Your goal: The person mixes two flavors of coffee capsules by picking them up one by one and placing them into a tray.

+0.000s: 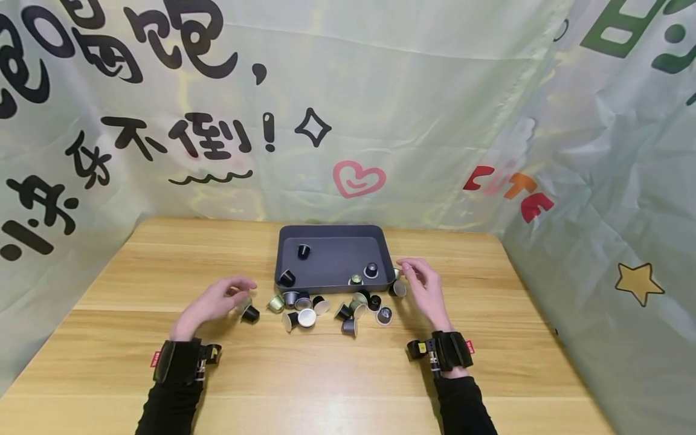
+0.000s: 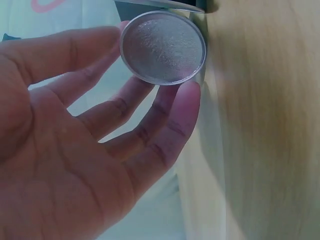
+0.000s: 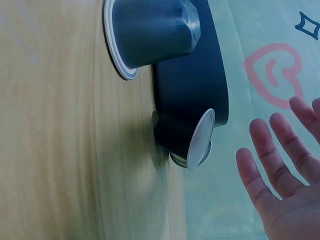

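Observation:
My left hand (image 1: pixel 214 300) is at the left end of a loose row of coffee capsules, its thumb and fingers bent round a black coffee capsule (image 1: pixel 250 314). In the left wrist view that capsule's silver foil lid (image 2: pixel 164 47) faces the camera, and fingertips meet its rim; the body behind is hidden. On the other side, my right hand (image 1: pixel 424 287) hovers by the tray's right end, fingers spread in the right wrist view, holding nothing. Closest to it lies a dark capsule (image 1: pixel 399 289). A greenish capsule is partly hidden beside it.
A dark grey tray (image 1: pixel 337 257) stands at the back of the wooden table (image 1: pixel 326 380), with several capsules inside. In front of it lie more capsules, including a pale green one (image 1: pixel 275 304) and a white-lidded one (image 1: pixel 307 318). A printed cloth (image 1: pixel 413 109) hangs behind.

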A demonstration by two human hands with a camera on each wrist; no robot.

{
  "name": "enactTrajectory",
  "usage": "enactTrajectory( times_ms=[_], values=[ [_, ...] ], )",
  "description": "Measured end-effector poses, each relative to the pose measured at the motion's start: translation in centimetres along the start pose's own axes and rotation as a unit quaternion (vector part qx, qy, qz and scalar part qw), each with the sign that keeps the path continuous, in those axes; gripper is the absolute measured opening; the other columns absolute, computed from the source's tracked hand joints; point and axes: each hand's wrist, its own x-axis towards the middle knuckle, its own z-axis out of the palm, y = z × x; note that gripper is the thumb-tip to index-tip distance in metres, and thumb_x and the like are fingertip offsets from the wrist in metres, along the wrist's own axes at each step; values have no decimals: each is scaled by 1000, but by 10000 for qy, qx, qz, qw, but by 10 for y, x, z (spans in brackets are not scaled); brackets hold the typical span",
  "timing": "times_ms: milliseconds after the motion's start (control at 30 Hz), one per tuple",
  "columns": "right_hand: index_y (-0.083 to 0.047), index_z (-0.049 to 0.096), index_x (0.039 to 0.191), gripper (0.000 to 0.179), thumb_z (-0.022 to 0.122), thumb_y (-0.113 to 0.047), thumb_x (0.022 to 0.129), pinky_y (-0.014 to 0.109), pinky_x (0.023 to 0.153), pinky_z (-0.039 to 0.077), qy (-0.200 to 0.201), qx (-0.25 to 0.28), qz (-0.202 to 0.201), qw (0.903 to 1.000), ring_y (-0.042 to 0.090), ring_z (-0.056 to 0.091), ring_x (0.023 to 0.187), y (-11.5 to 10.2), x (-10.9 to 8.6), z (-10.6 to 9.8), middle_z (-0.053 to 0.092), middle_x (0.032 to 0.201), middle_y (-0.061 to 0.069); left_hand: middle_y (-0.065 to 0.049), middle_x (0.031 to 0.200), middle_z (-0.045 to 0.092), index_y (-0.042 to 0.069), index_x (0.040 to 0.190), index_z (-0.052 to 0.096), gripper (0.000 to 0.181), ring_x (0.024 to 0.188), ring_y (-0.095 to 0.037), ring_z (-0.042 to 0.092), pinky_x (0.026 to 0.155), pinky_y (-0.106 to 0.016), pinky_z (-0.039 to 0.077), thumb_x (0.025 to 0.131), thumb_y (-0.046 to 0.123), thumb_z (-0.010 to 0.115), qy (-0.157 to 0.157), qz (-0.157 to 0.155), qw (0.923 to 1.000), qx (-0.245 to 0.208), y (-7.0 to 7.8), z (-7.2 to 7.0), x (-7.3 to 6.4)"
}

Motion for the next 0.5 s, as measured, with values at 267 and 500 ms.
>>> enactTrajectory(
  times_ms=[267, 500],
  values=[
    [9, 69, 113, 24, 55, -7, 102, 8, 80, 50, -51, -14, 44, 10000, -4, 61, 84, -13, -2, 0, 64, 98, 0, -29, 121, 65, -7, 125, 60, 30, 101, -33, 67, 86, -45, 60, 97, 1, 54, 46, -260, 9995, -177, -1, 2, 1],
    [13, 67, 111, 22, 55, -2, 101, 19, 81, 56, -107, 63, -78, 9999, -6, 59, 82, -26, -3, -1, 66, 96, 5, -30, 121, 65, -8, 126, 59, 30, 98, -28, 68, 82, -39, 60, 98, 2, 53, 4, -560, 9978, -368, 0, 2, 2]
  ],
)
